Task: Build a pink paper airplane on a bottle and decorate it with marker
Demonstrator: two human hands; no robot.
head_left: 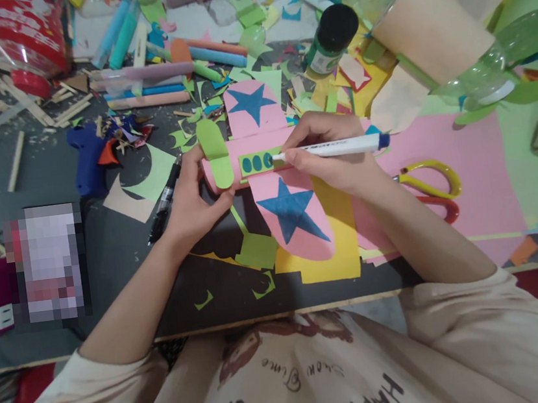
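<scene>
A pink paper airplane [237, 148] lies in front of me, with a blue star on each wing and a green band at its left end. Along its body runs a green strip [255, 163] bearing blue ovals. My left hand [202, 196] grips the plane's left end between thumb and fingers. In my right hand [326, 152] is a white marker [341, 147] with a blue end, its tip touching the strip by the rightmost oval. A black pen [165, 198] lies beside my left hand.
Scissors [431, 188] with yellow and red handles lie on pink paper [475, 169] at right. A blue glue gun [90, 158] and a pixelated rectangle [51, 261] are at left. Behind stand a dark-capped bottle [332, 37] and a cardboard tube [434, 27], among paper scraps.
</scene>
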